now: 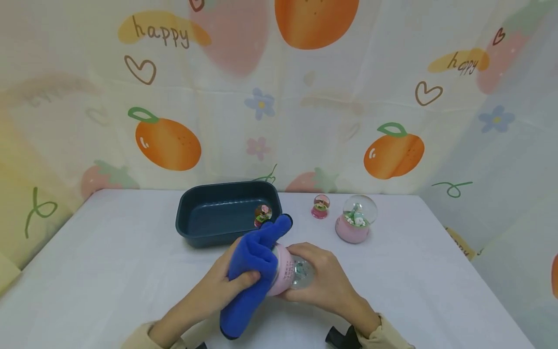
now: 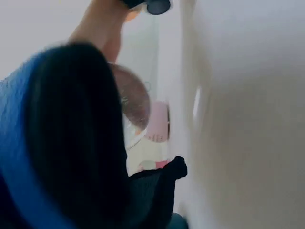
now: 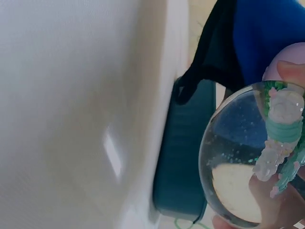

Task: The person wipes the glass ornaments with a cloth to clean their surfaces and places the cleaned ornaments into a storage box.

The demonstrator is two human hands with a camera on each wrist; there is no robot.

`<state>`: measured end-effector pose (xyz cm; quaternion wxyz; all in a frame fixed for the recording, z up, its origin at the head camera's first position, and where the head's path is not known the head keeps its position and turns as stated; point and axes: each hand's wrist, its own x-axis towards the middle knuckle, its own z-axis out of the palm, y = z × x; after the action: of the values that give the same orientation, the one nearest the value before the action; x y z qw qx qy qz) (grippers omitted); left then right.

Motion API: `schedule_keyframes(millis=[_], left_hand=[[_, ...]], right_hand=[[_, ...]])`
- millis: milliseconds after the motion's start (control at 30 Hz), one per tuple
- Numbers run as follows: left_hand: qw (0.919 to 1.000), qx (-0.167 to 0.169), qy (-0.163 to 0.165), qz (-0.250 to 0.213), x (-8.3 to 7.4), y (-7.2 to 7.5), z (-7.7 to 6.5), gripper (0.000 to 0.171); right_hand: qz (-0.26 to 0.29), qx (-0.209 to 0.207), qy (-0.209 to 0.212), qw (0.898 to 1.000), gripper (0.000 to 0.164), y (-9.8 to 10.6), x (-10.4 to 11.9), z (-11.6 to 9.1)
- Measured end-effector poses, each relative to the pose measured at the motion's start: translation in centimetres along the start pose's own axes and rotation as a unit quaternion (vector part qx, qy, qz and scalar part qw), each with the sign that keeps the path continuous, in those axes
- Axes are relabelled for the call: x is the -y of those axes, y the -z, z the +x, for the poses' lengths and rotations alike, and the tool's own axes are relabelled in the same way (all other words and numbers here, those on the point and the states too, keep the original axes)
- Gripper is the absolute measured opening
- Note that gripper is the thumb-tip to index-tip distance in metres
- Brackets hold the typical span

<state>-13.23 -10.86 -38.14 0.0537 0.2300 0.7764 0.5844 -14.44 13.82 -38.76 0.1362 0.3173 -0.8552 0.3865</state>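
Head view: left hand (image 1: 224,282) grips a blue cloth (image 1: 255,254) against a pink-based snow globe (image 1: 285,270) between both hands; right hand (image 1: 326,275) holds its clear dome (image 1: 302,273); fruit-printed curtain (image 1: 305,116) beyond. Left wrist: dark-edged cloth; white tabletop (image 2: 248,119) alongside. Right wrist: white-and-green figurine (image 3: 283,126) inside dome; teal tray (image 3: 185,152) beyond.

The left arm (image 1: 180,312) comes up from the low left, and the right arm (image 1: 363,312) comes up from the low right. They lean in toward each other. The left hand (image 1: 218,286) grips, with its thumb (image 1: 247,278) on top, pointing toward the right hand (image 1: 327,276). The right hand is bent in a grip too. The hands are near each other but do not touch.
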Motion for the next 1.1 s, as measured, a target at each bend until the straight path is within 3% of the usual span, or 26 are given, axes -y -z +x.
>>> schedule_keyframes(millis=[100,233,567,667,767,867,967,1100], left_hand=[[0.9997,0.003,0.024,0.005,-0.2,-0.5,0.0,0.061],[0.9986,-0.035,0.036,0.015,-0.3,-1.0,0.1,0.052],[0.9890,-0.134,0.005,0.064,0.7,-1.0,0.2,0.038],[0.9850,-0.154,-0.002,0.077,0.9,-0.8,0.3,0.038],[0.9853,-0.159,0.005,0.062,0.8,-0.5,0.3,0.039],[0.9916,-0.124,0.022,0.026,0.6,-0.1,0.2,0.037],[0.9988,-0.040,0.029,-0.002,0.5,0.3,0.1,0.042],[0.9974,0.056,0.045,-0.009,0.5,0.1,0.1,0.063]], right_hand=[[0.001,0.009,0.000,1.000,0.065,-0.1,0.2,-0.1],[0.001,0.028,-0.007,1.000,0.064,-0.2,0.5,-0.2],[-0.028,0.049,-0.002,0.998,0.066,-0.1,0.8,-0.1],[-0.028,0.046,0.005,0.999,0.066,-0.1,0.6,-0.1],[-0.024,0.040,0.009,0.999,0.067,0.0,0.4,0.0],[-0.030,0.033,0.008,0.999,0.068,0.0,0.3,0.0],[-0.047,0.024,-0.002,0.999,0.068,-0.1,0.3,0.0],[-0.064,0.021,-0.027,0.997,0.067,-0.2,0.3,-0.1]])
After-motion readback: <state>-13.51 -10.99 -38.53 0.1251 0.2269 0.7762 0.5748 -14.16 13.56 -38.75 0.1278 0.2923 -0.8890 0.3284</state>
